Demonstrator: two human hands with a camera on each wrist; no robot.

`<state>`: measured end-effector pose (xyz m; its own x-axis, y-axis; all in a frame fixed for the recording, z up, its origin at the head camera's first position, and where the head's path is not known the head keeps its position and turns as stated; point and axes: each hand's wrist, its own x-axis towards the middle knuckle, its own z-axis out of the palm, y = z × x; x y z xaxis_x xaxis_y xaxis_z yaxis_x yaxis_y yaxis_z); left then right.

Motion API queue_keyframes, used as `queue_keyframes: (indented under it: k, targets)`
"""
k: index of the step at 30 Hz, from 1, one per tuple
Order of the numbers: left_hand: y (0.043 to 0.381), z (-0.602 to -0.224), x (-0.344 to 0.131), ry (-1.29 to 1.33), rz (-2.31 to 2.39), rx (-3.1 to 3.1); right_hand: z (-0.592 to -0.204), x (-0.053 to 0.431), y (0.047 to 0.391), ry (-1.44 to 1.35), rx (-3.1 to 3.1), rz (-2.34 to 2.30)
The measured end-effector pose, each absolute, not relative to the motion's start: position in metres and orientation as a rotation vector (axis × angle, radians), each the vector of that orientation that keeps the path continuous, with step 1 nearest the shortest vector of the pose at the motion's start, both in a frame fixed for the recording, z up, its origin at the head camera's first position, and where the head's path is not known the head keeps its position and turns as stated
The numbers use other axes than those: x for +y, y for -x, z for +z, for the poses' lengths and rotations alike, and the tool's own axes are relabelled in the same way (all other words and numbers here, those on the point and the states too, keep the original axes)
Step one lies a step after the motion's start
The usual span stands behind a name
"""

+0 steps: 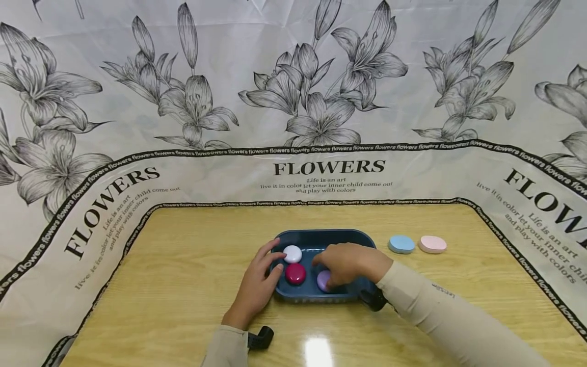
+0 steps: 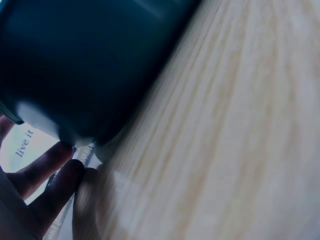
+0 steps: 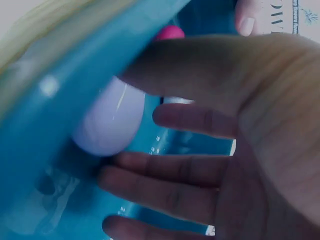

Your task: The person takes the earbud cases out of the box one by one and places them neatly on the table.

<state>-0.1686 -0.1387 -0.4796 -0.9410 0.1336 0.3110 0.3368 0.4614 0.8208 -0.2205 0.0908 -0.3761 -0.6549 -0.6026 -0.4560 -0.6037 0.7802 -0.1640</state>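
Note:
A dark blue rectangular tray (image 1: 316, 293) with rounded corners stands on the table. Inside its left part lie a white rounded disc (image 1: 292, 254) and a dark red one (image 1: 295, 273). My left hand (image 1: 257, 283) rests at the tray's left end, thumb and a finger over the rim, other fingers along the outer wall in the left wrist view. My right hand (image 1: 350, 262) reaches into the tray from the right. Between its thumb and fingers sits a purple disc (image 3: 110, 120), low by the near wall; the index finger stands apart from it.
Right of the tray, a light blue oval piece (image 1: 401, 244) and a pale pink oval piece (image 1: 432, 244) lie side by side on the wooden table (image 1: 192, 255). A flower-printed cloth (image 1: 220, 178) borders the table at the back and sides.

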Motion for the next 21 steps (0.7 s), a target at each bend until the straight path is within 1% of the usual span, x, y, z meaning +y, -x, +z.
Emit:
queue_keyframes:
  k: [11, 21]
  targets:
    - [0.1664, -0.4784, -0.1376, 0.396, -1.488, -2.528, -0.3772, 0.0887, 0.2216, 0.934, 2.482, 0.073]
    - [0.1663, -0.4788, -0.1371, 0.410, -1.470, -2.511, -0.3745, 0.0864, 0.2257, 0.890, 2.453, 0.077]
